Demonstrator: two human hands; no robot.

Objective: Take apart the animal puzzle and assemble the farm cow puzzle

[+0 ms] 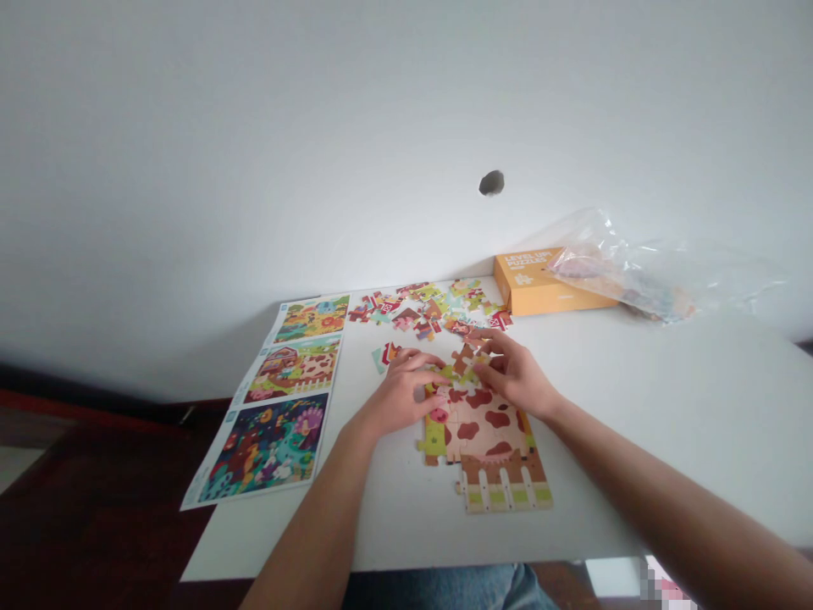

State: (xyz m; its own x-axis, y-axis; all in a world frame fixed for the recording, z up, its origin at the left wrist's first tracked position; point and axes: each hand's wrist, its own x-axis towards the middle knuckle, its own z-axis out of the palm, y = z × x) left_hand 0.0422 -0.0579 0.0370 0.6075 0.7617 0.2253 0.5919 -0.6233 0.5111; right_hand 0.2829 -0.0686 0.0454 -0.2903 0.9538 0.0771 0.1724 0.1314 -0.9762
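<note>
Jigsaw puzzle point(486, 440), partly built, lies flat on a white table point(666, 407), its brown-spotted cow hide and white picket fence joined into a block with a ragged upper edge. Both hands work at that upper edge. The left hand point(400, 394) rests over the puzzle's upper left corner, fingers spread and curved downward, with no clear pinch; whether it holds a piece cannot be told from this view. The right hand point(514, 373) arches over the upper right edge, its fingers bent and close to a brown piece point(463, 359) lying at the top of the puzzle, but its grip also cannot be made out, as the fingertips partly hide the pieces beneath them. Just beyond the puzzle, a scattered heap of loose pieces point(423, 307) spreads across the table, and a small red-and-teal group of pieces point(383, 356) sits just left of the left hand. Left of the puzzle, three printed picture sheets point(267, 449) lie end to end in a column, the middle one showing a barn and a cow-spot pattern. Beyond the puzzle to the right are an orange box point(530, 284) labelled "Level Up Puzzles" and a crumpled clear plastic bag point(641, 275), which lies partly over the box
</note>
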